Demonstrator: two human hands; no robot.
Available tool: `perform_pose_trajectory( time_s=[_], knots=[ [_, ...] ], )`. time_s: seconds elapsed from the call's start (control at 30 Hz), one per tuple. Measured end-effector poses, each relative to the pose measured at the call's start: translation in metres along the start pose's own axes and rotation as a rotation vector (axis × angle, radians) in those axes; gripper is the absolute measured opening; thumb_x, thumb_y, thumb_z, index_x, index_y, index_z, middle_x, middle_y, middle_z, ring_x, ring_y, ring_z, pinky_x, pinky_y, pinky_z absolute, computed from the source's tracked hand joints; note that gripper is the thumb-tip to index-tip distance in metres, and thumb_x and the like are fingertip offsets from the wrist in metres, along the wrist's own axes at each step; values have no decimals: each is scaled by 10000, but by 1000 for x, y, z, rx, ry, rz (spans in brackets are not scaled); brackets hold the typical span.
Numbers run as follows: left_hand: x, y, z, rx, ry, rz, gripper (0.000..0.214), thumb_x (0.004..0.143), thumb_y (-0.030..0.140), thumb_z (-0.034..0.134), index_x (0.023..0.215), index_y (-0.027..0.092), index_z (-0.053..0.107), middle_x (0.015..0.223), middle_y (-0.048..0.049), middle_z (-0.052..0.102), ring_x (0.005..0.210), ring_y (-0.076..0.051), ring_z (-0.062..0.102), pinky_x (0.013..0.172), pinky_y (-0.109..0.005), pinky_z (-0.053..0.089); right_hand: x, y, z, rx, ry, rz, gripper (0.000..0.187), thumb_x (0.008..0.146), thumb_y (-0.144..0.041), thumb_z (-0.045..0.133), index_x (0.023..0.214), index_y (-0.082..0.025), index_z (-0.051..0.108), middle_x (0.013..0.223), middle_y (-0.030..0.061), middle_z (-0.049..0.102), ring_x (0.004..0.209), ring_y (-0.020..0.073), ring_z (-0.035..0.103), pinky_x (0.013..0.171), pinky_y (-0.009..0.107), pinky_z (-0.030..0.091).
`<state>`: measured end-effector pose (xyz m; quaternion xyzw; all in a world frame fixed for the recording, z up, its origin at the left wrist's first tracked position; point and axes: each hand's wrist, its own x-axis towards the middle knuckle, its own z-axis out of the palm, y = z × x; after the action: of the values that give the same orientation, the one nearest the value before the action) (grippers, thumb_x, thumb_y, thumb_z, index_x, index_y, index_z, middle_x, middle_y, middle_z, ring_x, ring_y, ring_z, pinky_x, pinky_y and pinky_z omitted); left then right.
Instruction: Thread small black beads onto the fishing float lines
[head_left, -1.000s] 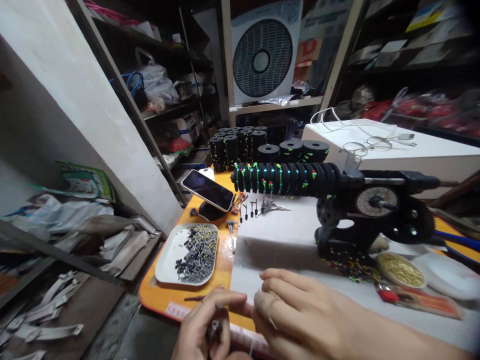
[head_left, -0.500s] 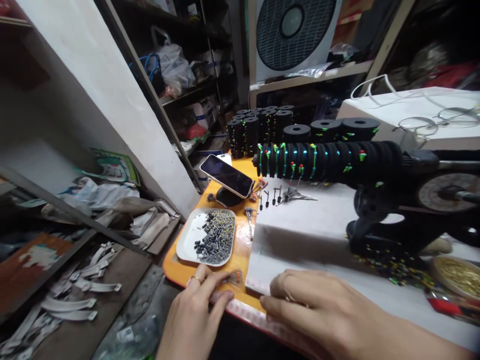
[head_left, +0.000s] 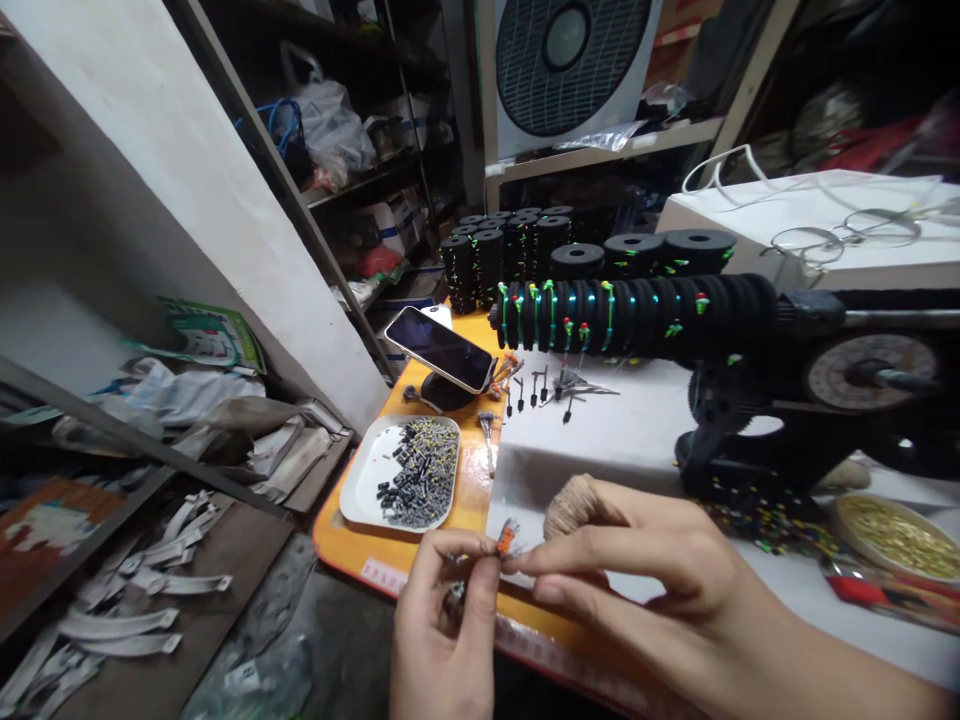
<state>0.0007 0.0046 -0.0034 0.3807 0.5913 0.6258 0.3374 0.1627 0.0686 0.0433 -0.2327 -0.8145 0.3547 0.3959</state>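
My left hand point(head_left: 442, 630) is raised over the table's front edge with its fingers closed, pinching a small orange piece point(head_left: 505, 540). My right hand point(head_left: 645, 580), with a bandage wrapped on one finger point(head_left: 571, 504), meets it from the right; thumb and forefinger pinch the same orange piece. A white tray point(head_left: 358, 478) of small dark cylinders lies just beyond the left hand. A black winding machine point(head_left: 757, 400) carries a row of black foam spools point(head_left: 630, 318) with green and red floats.
A phone point(head_left: 441, 348) leans on a stand behind the tray. Stacks of black spools point(head_left: 517, 250) stand at the back. A bowl of gold bits point(head_left: 896, 535) sits at right, a white box point(head_left: 810, 230) with cables beyond. Cluttered shelves stand left; a fan stands behind.
Both hands have lifted off the table edge and come together, now pinching a small orange piece between them. The view shifted slightly right.
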Motion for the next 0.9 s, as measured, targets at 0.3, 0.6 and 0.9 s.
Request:
perform_pose_trajectory(
  time_s=[0.3,0.6,0.9],
  knots=[
    [-3,-7,16,-125,78,200,120,844,369,771,800,272,716,772,47,694,770,-101,662,756,-122,499,-2,4,1,-60,62,-96,161,917,-68,614,935,-111,768,724,51,618,622,125,559,524,217,458],
    [-11,-5,23,-184,112,113,197,781,299,839,892,269,678,817,17,723,698,-122,675,662,-187,524,1,3,2,-31,118,-69,153,901,-53,607,871,-114,745,706,41,640,602,109,574,511,199,473],
    [6,9,7,-486,-167,-416,432,627,461,922,770,127,688,515,76,516,387,40,239,429,-111,213,0,8,0,-14,53,-51,157,926,-83,606,894,-138,750,738,41,645,643,127,597,561,220,498]
  ],
)
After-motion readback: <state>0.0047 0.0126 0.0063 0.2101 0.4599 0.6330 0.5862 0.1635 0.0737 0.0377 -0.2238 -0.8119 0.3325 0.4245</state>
